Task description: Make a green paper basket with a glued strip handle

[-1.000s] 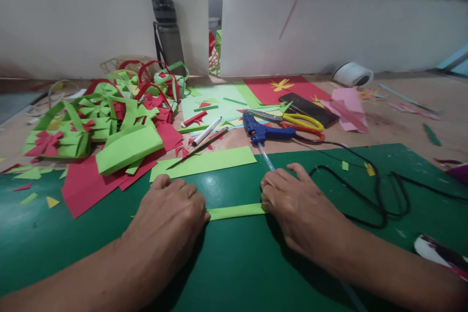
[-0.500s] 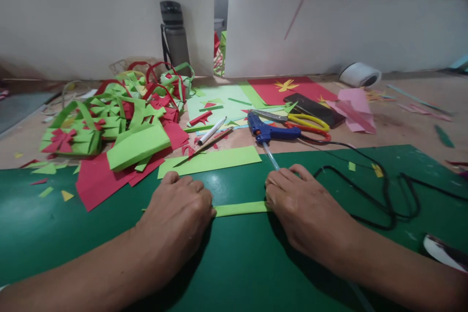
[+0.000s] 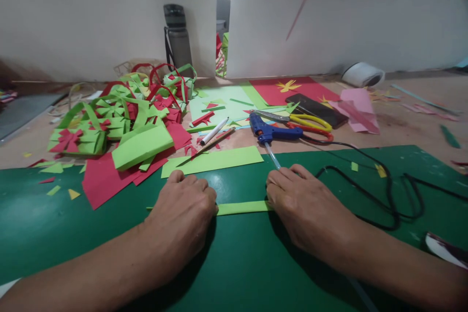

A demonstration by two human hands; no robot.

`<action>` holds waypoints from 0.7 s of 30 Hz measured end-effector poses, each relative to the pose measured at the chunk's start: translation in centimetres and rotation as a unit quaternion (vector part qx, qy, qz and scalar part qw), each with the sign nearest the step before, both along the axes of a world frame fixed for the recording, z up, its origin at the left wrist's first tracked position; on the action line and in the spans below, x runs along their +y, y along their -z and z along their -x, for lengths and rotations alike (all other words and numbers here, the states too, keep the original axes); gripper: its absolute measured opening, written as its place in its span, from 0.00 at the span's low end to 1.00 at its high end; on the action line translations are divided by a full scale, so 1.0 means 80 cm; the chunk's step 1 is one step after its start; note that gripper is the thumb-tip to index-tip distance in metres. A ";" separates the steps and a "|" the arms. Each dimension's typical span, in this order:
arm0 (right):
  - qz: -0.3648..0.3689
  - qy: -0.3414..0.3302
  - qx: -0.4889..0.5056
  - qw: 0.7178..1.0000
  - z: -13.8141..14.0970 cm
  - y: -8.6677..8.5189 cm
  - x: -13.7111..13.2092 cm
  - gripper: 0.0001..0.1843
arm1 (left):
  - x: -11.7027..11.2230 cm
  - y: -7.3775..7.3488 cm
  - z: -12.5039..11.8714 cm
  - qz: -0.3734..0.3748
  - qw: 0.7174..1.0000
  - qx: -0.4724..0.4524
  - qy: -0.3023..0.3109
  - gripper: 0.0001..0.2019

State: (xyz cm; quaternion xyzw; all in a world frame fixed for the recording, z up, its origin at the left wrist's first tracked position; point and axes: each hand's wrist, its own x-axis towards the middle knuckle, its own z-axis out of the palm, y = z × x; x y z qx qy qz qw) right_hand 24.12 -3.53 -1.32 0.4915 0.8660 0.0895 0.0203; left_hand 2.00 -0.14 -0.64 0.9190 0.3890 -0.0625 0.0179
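A narrow light-green paper strip (image 3: 243, 208) lies across the green mat (image 3: 234, 263), stretched between my two hands. My left hand (image 3: 188, 204) is closed on its left part, and a thin end pokes out beyond the wrist side. At the other end my right hand (image 3: 298, 200) grips the strip with curled fingers; its fingertips are hidden. Just above the right hand rests a blue glue gun (image 3: 270, 130), its clear glue stick (image 3: 272, 156) reaching down to the knuckles. A wider light-green paper piece (image 3: 219, 161) lies flat beyond the strip.
Small green and red paper bags (image 3: 109, 117) are heaped at the back left, by a dark bottle (image 3: 178, 44). Yellow-handled scissors (image 3: 310, 121), a white pen (image 3: 215, 130) and a dark phone (image 3: 318, 109) lie mid-table. A black cord (image 3: 389, 190) loops over the right side.
The whole view has shifted slightly. Both hands keep hold of the strip in nearly the same place, the left one a touch further right.
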 end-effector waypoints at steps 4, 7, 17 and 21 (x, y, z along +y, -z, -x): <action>0.009 -0.003 0.004 1.000 0.000 -0.001 0.001 0.06 | 0.001 -0.003 -0.001 0.002 1.000 0.000 0.005 0.12; 0.021 0.001 0.003 1.000 0.001 -0.003 0.002 0.07 | 0.002 -0.006 -0.002 0.015 1.000 0.007 -0.003 0.13; -0.088 -0.045 0.007 0.995 0.010 -0.010 -0.016 0.11 | -0.017 0.000 0.003 -0.116 0.991 -0.020 0.070 0.20; -0.115 -0.147 0.008 0.982 0.005 -0.006 -0.020 0.18 | -0.021 -0.002 0.010 -0.124 0.985 -0.024 0.121 0.21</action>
